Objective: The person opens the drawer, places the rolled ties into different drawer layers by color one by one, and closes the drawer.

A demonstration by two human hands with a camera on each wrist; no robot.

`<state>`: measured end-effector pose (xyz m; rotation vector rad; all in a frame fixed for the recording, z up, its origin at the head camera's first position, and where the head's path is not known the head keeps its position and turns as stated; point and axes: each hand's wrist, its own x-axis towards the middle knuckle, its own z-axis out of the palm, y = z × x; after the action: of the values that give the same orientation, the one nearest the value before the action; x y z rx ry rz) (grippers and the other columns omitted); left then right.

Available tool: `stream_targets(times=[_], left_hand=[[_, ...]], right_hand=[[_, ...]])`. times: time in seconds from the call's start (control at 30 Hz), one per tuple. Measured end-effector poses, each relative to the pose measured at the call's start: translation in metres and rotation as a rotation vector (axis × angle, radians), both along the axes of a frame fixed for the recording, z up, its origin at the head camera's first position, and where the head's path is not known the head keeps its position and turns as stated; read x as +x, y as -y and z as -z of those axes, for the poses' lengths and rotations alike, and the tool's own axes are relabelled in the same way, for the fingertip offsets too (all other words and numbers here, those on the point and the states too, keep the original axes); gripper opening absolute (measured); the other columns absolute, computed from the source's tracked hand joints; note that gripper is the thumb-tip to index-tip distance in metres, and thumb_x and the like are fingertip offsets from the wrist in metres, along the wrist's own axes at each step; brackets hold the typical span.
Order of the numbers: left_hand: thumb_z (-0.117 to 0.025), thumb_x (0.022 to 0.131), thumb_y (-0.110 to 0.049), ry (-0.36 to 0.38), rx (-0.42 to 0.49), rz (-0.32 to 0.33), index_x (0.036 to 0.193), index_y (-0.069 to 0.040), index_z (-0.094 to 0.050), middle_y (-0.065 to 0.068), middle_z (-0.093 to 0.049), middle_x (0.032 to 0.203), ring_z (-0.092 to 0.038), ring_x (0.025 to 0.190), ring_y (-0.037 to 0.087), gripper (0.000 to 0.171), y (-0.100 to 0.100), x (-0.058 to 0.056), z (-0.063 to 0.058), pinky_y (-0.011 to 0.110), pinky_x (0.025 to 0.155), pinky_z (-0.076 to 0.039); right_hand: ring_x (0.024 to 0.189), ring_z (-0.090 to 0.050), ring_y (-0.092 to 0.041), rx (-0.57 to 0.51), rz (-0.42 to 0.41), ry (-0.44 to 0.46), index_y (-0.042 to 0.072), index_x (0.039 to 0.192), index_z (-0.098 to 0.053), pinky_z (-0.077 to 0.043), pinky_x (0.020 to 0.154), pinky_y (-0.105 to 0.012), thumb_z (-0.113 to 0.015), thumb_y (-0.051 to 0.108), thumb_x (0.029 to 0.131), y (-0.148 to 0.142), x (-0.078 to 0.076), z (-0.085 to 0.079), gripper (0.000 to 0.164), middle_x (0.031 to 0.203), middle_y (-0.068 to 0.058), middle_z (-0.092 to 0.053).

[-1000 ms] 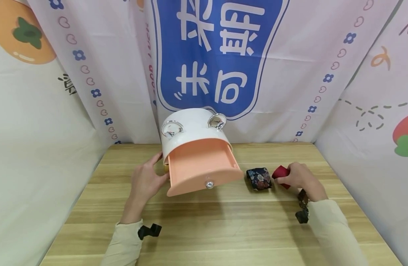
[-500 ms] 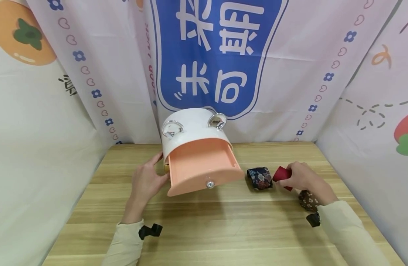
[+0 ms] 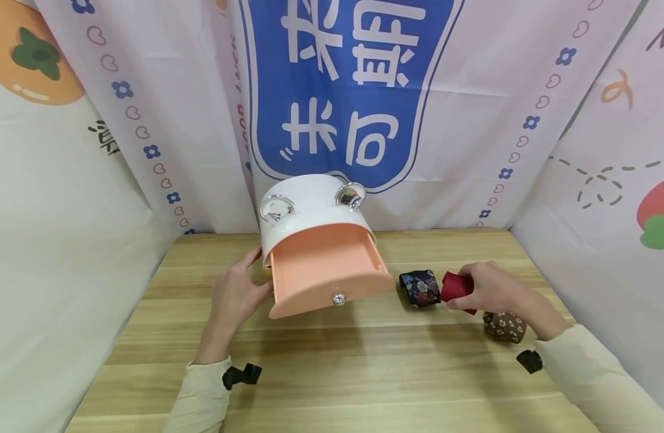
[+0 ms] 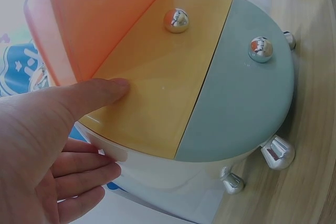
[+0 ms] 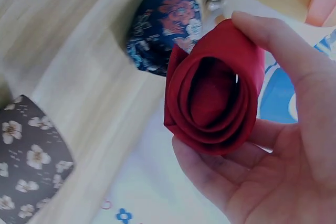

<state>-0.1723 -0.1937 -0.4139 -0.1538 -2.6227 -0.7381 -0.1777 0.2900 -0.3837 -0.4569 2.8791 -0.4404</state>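
Observation:
My left hand (image 3: 236, 294) rests at the left side of a small white drawer cabinet (image 3: 310, 207). In the left wrist view its straight thumb lies on the yellow drawer front (image 4: 163, 87), and the other fingers are loosely bent beside the white side wall. The peach drawer (image 3: 329, 258) above is pulled out, with nothing visible inside. My right hand (image 3: 491, 291) grips a rolled red necktie (image 5: 249, 51) between thumb and fingers, its coiled end facing the right wrist camera. A rolled navy floral necktie (image 3: 420, 288) lies just left of it. Near my right wrist sits a rolled brown floral necktie (image 3: 504, 326).
Below the yellow drawer is a grey-green drawer (image 4: 236, 87), shut, with a round silver knob. Two silver ring-shaped ears (image 3: 278, 208) top the cabinet, and silver feet (image 4: 278, 152) support it. Printed cloth (image 3: 451, 150) hangs behind the wooden table (image 3: 364, 373).
My right forearm has swung outward to the right, uncovering the brown necktie. The right hand keeps its grip on the red necktie at nearly the same spot. My left hand stays put.

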Motion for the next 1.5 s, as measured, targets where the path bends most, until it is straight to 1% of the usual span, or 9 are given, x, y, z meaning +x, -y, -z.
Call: stream_targets(times=[0.27,0.4,0.57,0.7,0.8,0.97,1.1,1.27,1.5], left_hand=[[-0.078,0.074,-0.045,-0.002,-0.015,-0.005,0.137,-0.012,-0.055,0.013,-0.068,0.125,-0.052,0.057,0.018,0.074,0.001,0.0,-0.001,0.026,0.049,-0.036],[-0.077,0.074,-0.046,0.013,-0.013,-0.006,0.138,-0.013,-0.054,0.013,-0.067,0.125,-0.047,0.052,0.017,0.075,0.001,0.0,-0.001,0.027,0.047,-0.034],[-0.077,0.074,-0.046,0.03,-0.01,-0.014,0.138,-0.015,-0.053,0.012,-0.068,0.125,-0.045,0.053,0.017,0.075,0.0,0.0,-0.002,0.027,0.047,-0.033],[-0.077,0.074,-0.046,0.048,-0.004,-0.018,0.139,-0.015,-0.052,0.013,-0.068,0.123,-0.041,0.048,0.016,0.076,0.0,0.0,-0.001,0.028,0.044,-0.031],[-0.078,0.074,-0.046,0.049,-0.005,-0.018,0.139,-0.015,-0.052,0.014,-0.069,0.12,-0.038,0.046,0.015,0.076,0.001,0.0,0.0,0.028,0.042,-0.03],[-0.079,0.074,-0.046,0.043,-0.01,-0.02,0.138,-0.014,-0.053,0.015,-0.07,0.118,-0.038,0.046,0.015,0.077,0.001,-0.001,-0.001,0.027,0.042,-0.03],[-0.078,0.074,-0.047,0.053,-0.004,-0.022,0.139,-0.013,-0.053,0.014,-0.069,0.122,-0.04,0.047,0.015,0.078,0.001,0.0,-0.002,0.027,0.044,-0.031],[-0.078,0.074,-0.046,0.063,0.009,-0.015,0.14,-0.013,-0.052,0.014,-0.067,0.125,-0.041,0.048,0.015,0.078,0.001,0.001,-0.003,0.027,0.044,-0.032],[-0.078,0.075,-0.047,0.064,0.013,-0.015,0.14,-0.013,-0.052,0.013,-0.066,0.127,-0.04,0.047,0.015,0.078,0.001,0.0,-0.002,0.028,0.043,-0.031]], right_hand=[[0.062,-0.056,-0.009,-0.027,-0.095,-0.008,0.005,0.101,-0.066,-0.046,0.055,-0.023,-0.08,0.049,0.073,0.019,0.003,-0.028,0.054,0.076,0.003,-0.065],[0.061,-0.055,-0.008,-0.021,-0.135,-0.018,0.007,0.101,-0.066,-0.046,0.055,-0.023,-0.079,0.051,0.073,0.029,0.002,-0.044,0.054,0.075,0.004,-0.064],[0.06,-0.059,-0.008,-0.05,-0.163,0.022,0.009,0.102,-0.065,-0.049,0.056,-0.024,-0.08,0.049,0.073,0.042,-0.001,-0.064,0.051,0.075,0.005,-0.065],[0.059,-0.06,-0.008,-0.03,-0.182,0.01,0.013,0.103,-0.067,-0.049,0.056,-0.026,-0.079,0.051,0.072,0.055,-0.005,-0.08,0.05,0.071,0.008,-0.066],[0.061,-0.059,-0.008,-0.007,-0.205,-0.012,0.016,0.103,-0.067,-0.048,0.056,-0.026,-0.079,0.053,0.072,0.065,-0.009,-0.091,0.05,0.072,0.008,-0.065],[0.062,-0.057,-0.009,-0.013,-0.263,-0.038,0.016,0.1,-0.068,-0.049,0.056,-0.026,-0.079,0.053,0.073,0.08,-0.016,-0.11,0.047,0.074,0.006,-0.065],[0.063,-0.058,-0.01,-0.033,-0.294,-0.047,0.018,0.096,-0.068,-0.05,0.058,-0.027,-0.079,0.053,0.073,0.093,-0.021,-0.124,0.044,0.075,0.005,-0.066],[0.064,-0.058,-0.012,-0.036,-0.319,-0.044,0.019,0.096,-0.068,-0.049,0.059,-0.028,-0.079,0.051,0.074,0.113,-0.027,-0.137,0.041,0.075,0.005,-0.066],[0.067,-0.06,-0.013,-0.046,-0.375,-0.03,0.019,0.101,-0.067,-0.05,0.061,-0.029,-0.078,0.05,0.074,0.144,-0.032,-0.147,0.043,0.079,0.004,-0.067]])
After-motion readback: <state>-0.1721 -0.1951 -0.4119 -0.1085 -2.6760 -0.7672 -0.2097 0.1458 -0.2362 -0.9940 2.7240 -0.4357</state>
